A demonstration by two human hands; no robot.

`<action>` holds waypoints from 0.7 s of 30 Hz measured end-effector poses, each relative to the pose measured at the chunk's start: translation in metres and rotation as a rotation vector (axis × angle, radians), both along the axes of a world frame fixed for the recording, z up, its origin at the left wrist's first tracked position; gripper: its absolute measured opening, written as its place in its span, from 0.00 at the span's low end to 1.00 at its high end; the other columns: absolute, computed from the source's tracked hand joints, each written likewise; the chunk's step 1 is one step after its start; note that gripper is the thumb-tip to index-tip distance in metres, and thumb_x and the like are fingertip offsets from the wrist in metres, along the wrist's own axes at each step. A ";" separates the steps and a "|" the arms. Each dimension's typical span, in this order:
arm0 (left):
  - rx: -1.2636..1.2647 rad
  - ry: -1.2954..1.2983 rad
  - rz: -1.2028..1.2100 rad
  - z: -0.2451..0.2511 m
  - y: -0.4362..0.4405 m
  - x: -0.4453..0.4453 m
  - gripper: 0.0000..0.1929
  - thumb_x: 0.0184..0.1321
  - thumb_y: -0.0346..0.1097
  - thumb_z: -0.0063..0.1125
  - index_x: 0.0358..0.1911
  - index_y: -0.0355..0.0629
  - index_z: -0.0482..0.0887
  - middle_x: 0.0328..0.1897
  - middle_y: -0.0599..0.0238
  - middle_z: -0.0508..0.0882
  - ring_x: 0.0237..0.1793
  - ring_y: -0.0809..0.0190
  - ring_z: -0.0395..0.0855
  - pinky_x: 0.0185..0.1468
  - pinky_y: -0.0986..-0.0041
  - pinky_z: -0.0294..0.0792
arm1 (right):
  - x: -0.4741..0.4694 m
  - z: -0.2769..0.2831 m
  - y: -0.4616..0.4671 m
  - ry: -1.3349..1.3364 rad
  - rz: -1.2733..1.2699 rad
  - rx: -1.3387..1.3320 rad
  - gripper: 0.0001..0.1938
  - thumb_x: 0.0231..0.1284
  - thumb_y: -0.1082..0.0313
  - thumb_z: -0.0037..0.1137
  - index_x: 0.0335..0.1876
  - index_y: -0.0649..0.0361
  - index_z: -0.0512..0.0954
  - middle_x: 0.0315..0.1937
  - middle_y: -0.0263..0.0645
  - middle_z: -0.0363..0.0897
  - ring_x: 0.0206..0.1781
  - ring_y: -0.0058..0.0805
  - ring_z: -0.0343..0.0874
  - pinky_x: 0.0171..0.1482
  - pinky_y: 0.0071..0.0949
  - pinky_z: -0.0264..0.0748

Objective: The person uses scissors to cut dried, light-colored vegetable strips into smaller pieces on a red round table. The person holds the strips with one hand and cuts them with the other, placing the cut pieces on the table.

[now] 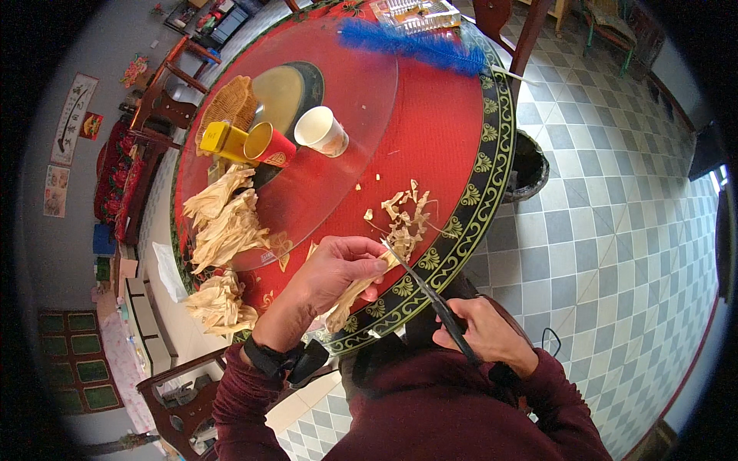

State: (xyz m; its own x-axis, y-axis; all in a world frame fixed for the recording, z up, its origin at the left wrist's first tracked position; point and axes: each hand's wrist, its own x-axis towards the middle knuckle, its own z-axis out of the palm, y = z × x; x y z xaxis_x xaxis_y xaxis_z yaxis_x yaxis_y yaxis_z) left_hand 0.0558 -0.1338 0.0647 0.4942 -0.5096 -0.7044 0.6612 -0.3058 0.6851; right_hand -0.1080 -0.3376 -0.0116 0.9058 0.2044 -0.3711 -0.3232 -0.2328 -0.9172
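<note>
My left hand (351,266) pinches a dried corn husk (350,305) near its narrow end, over the table's near edge. The husk's wide part hangs down below my fingers. In my right hand (484,328) is a pair of scissors (429,288) with dark handles. Its blade tips are at the husk end, close to my left thumb. Just beyond the blades, trimmed husk scraps (406,216) lie in a loose heap. More dried husks (228,225) are piled to the left, with another bunch (222,302) nearer to me.
The round table (438,127) has a red cloth and a clear turntable (369,138). On it stand a white paper cup (322,131), a red cup (270,144), a yellow tin (228,141) and a wicker basket (230,104). A blue feather duster (415,49) lies at the far right.
</note>
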 end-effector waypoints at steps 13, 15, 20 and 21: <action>0.085 -0.005 -0.021 -0.018 -0.009 0.014 0.08 0.61 0.26 0.61 0.43 0.33 0.84 0.26 0.64 0.82 0.21 0.67 0.80 0.26 0.78 0.75 | 0.008 -0.006 -0.005 0.016 -0.014 -0.009 0.30 0.56 0.40 0.62 0.29 0.68 0.78 0.17 0.50 0.70 0.22 0.39 0.72 0.30 0.38 0.68; 0.104 -0.023 -0.032 -0.023 -0.010 0.016 0.08 0.61 0.26 0.61 0.43 0.33 0.84 0.25 0.64 0.82 0.21 0.67 0.79 0.26 0.77 0.74 | 0.009 -0.007 -0.006 0.029 -0.020 -0.014 0.32 0.56 0.37 0.61 0.28 0.69 0.78 0.16 0.49 0.70 0.21 0.38 0.72 0.29 0.38 0.67; 0.159 -0.018 -0.010 -0.036 -0.011 0.021 0.07 0.61 0.26 0.60 0.42 0.32 0.84 0.25 0.63 0.81 0.21 0.66 0.79 0.25 0.76 0.73 | 0.010 -0.012 -0.004 0.090 -0.044 -0.027 0.31 0.58 0.38 0.60 0.25 0.69 0.79 0.14 0.46 0.72 0.19 0.36 0.75 0.27 0.37 0.69; 0.150 -0.023 -0.012 -0.039 -0.010 0.021 0.08 0.61 0.26 0.60 0.42 0.32 0.84 0.25 0.63 0.81 0.20 0.66 0.79 0.25 0.76 0.73 | 0.009 -0.013 -0.003 0.104 -0.073 0.003 0.31 0.59 0.39 0.60 0.24 0.68 0.79 0.14 0.45 0.72 0.19 0.34 0.75 0.27 0.36 0.69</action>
State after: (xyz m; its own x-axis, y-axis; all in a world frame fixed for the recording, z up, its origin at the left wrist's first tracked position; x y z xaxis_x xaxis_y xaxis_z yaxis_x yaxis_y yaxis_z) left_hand 0.0772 -0.1440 0.0261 0.5056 -0.4058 -0.7614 0.6414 -0.4134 0.6463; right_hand -0.0989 -0.3401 -0.0245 0.8750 0.1402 -0.4635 -0.4329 -0.2024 -0.8784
